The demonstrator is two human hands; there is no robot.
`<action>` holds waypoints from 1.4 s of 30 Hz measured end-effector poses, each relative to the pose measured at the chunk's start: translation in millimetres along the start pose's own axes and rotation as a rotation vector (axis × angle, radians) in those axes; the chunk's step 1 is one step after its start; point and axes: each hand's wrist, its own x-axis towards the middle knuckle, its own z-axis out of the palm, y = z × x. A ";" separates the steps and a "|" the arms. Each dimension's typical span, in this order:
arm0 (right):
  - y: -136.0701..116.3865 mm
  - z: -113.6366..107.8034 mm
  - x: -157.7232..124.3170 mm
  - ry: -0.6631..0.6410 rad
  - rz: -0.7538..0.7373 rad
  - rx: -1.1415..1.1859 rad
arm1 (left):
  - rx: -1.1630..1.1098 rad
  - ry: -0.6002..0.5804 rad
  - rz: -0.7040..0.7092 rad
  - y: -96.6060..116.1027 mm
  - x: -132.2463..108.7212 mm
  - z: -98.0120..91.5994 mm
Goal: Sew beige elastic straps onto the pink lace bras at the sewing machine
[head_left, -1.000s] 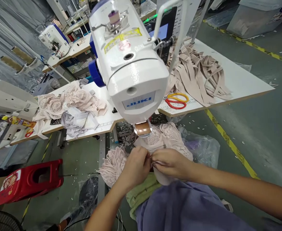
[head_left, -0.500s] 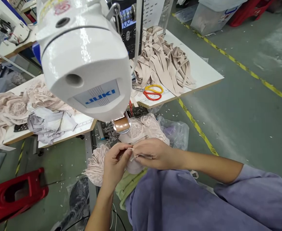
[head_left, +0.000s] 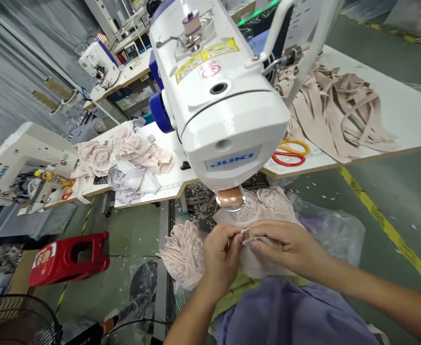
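A pale pink lace bra with moulded cups lies under the head of the white JUKI sewing machine, its near part reaching down toward my lap. My left hand pinches the tip of a narrow pale strip of fabric between thumb and fingers. Close beside it on the right, my right hand is closed on the same strip, with a folded bit showing between thumb and forefinger. Whether the strip is joined to the bra is hidden by my fingers. A bunched lace piece hangs left of my left hand.
Beige fabric strips heap on the right tabletop, beside scissors with red and yellow handles. Lace pieces and grey-white scraps lie on the left table. A red stool and a fan stand at lower left.
The view has swung up and to the left, so the second machine and the fan now show. Both hands keep their pinch close together, with little visible change in the fabric.
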 end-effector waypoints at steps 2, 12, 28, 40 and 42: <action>1.1 -0.4 0.4 0.003 0.044 -0.006 | 0.017 0.050 -0.002 1.6 0.6 0.1; 3.1 -32.9 24.7 0.000 -0.008 -0.201 | 0.316 -0.031 0.271 16.0 9.2 -13.1; -2.3 -53.8 28.9 -0.363 0.266 0.195 | 0.384 -0.134 0.154 16.7 19.5 -14.3; -0.3 -46.5 23.8 -0.174 0.117 -0.036 | 0.647 -0.273 0.181 11.9 35.1 -4.4; -2.3 -46.3 28.8 -0.106 0.032 -0.146 | 0.650 -0.225 0.164 12.2 35.3 0.2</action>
